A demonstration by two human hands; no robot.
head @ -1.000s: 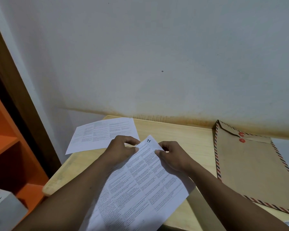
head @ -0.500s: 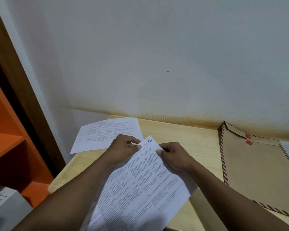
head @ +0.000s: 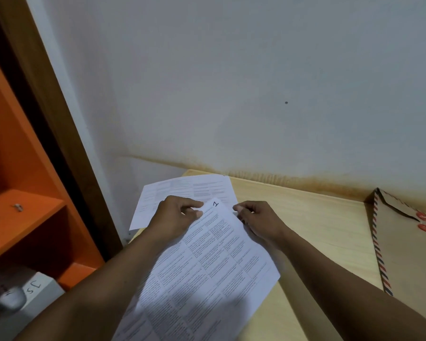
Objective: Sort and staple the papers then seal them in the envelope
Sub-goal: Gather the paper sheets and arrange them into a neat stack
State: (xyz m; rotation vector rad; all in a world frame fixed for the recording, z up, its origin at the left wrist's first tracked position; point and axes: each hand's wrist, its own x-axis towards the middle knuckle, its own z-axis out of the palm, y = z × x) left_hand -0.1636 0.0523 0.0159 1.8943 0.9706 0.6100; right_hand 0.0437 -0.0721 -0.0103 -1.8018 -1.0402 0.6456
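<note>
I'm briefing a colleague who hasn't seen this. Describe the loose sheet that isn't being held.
Find the wooden table against the white wall. At its far left corner lies a printed sheet, overhanging the edge. Unlike the held stack, it shows no handwritten 1.

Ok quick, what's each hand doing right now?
Left hand: pinching the top edge of the white printed paper sheet marked 1.
Right hand: pinching the same sheet's right edge.

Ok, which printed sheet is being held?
The near sheet, marked 1 at its top corner, pinched by the left hand and right hand; the far sheet lies flat on the table.
</note>
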